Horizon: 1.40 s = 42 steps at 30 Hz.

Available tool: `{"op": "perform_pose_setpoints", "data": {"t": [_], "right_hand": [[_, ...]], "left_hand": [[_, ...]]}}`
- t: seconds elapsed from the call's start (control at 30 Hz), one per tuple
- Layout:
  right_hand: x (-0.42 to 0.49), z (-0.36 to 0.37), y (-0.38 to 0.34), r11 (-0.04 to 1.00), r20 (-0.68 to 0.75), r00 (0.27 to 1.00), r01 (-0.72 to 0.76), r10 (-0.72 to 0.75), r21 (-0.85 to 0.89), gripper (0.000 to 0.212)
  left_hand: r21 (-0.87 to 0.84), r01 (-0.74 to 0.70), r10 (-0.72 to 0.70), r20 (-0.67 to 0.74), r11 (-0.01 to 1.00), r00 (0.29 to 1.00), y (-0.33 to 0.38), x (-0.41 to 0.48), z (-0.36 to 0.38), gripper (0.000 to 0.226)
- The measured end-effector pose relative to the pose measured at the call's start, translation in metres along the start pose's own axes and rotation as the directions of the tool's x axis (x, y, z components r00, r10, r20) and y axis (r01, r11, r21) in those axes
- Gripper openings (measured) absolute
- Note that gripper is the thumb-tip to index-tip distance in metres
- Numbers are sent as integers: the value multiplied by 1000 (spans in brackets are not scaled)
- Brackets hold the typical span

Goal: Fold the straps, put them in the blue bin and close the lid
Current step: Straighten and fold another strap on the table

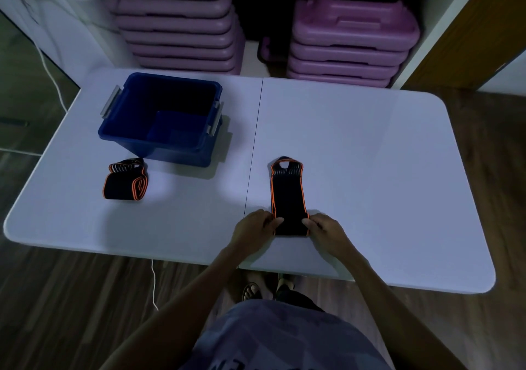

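A black strap with orange edging lies lengthwise on the white table, its looped end pointing away from me. My left hand pinches the strap's near end from the left and my right hand pinches it from the right. A second black and orange strap, folded into a bundle, rests on the table's left part. Just behind that bundle stands the open blue bin with grey latches on both sides. No lid is in view.
Stacks of purple plastic cases stand on the floor behind the table. A white cord hangs at the left. My feet in sandals show under the table's near edge on the wooden floor.
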State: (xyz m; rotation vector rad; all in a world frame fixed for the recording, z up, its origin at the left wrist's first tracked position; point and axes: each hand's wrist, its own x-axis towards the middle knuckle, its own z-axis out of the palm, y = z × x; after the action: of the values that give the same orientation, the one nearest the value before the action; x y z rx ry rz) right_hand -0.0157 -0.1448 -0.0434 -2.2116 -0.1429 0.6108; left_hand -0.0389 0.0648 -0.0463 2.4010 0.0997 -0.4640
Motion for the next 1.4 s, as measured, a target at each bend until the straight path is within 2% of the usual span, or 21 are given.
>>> {"op": "perform_pose_setpoints", "data": {"t": [0.1, 0.17, 0.2, 0.27, 0.33, 0.4, 0.43, 0.5, 0.57, 0.63, 0.7, 0.8, 0.83, 0.9, 0.97, 1.0, 1.07, 1.13, 1.2, 1.3, 1.4], "right_hand": [[5, 10, 0, 994, -141, 985, -105, 101, -26, 34], [4, 15, 0, 986, -258, 959, -85, 121, 145, 22], [2, 16, 0, 985, -288, 953, -44, 92, 168, 22], [-3, 16, 2, 997, -259, 964, 68, -57, 34, 27], [-6, 15, 8, 978, -149, 973, 158, -177, -134, 39], [-6, 11, 17, 947, -47, 975, 199, -218, -251, 56], [-5, 9, 22, 931, -24, 970, 226, -243, -288, 58], [1, 7, 30, 938, -11, 968, 240, -250, -251, 54], [7, 0, 26, 969, 16, 978, 209, -209, -131, 49], [12, -6, 16, 991, 61, 990, 131, -129, -30, 29], [19, -11, 9, 996, 67, 995, 81, -78, -41, 12], [30, -9, 3, 994, 23, 1000, -10, 13, -104, 38], [33, -7, 2, 993, -19, 998, -60, 59, -97, 40], [33, -3, -1, 992, -142, 982, -124, 125, 10, 29], [28, 1, -5, 991, -243, 964, -83, 107, 107, 24], [25, 4, -3, 992, -280, 957, -49, 80, 116, 23], [17, 9, 3, 996, -314, 949, 32, -4, 85, 25], [11, 13, 12, 991, -299, 952, 98, -68, 87, 31], [14, 12, 17, 989, -269, 959, 119, -93, 84, 37], [30, 4, 16, 983, -183, 980, 103, -75, 150, 31], [41, -6, 2, 887, -120, 988, -27, 93, 462, 30]], "left_hand": [[-28, 110, -111, -20, 993, 994, 7, 6, 4, 47], [-151, 138, -155, -110, 979, 982, 10, 9, 6, 41], [-187, 105, -139, -177, 977, 974, 12, 8, 7, 35], [-109, -51, 17, -292, 993, 956, 11, 5, 11, 22], [6, -190, 183, -298, 982, 937, 4, 1, 14, 20], [95, -263, 278, -209, 960, 938, -10, -3, 10, 34], [165, -310, 336, -166, 936, 927, -18, -4, 9, 44], [245, -366, 399, -98, 898, 912, -29, -2, 9, 57], [206, -308, 327, -63, 929, 943, -28, 5, 7, 54], [99, -206, 212, -59, 974, 975, -18, 11, 2, 37], [-58, -103, 98, -77, 993, 992, -8, 18, -3, 32], [-128, 85, -98, -99, 988, 990, 8, 26, -5, 46], [-154, 160, -178, -115, 975, 977, 12, 29, -4, 47], [-282, 233, -287, -168, 931, 943, 20, 34, -2, 43], [-384, 149, -254, -240, 911, 937, 23, 34, 2, 30], [-373, 70, -179, -266, 925, 947, 25, 31, 3, 23], [-280, -68, -14, -283, 957, 959, 20, 23, 8, 24], [-232, -94, 22, -294, 968, 956, 12, 17, 15, 29], [-234, -27, -46, -303, 972, 952, 14, 18, 17, 28], [-306, 126, -212, -267, 944, 940, 27, 30, 12, 29], [-377, 227, -323, -212, 898, 923, 30, 38, 9, 39]]}}
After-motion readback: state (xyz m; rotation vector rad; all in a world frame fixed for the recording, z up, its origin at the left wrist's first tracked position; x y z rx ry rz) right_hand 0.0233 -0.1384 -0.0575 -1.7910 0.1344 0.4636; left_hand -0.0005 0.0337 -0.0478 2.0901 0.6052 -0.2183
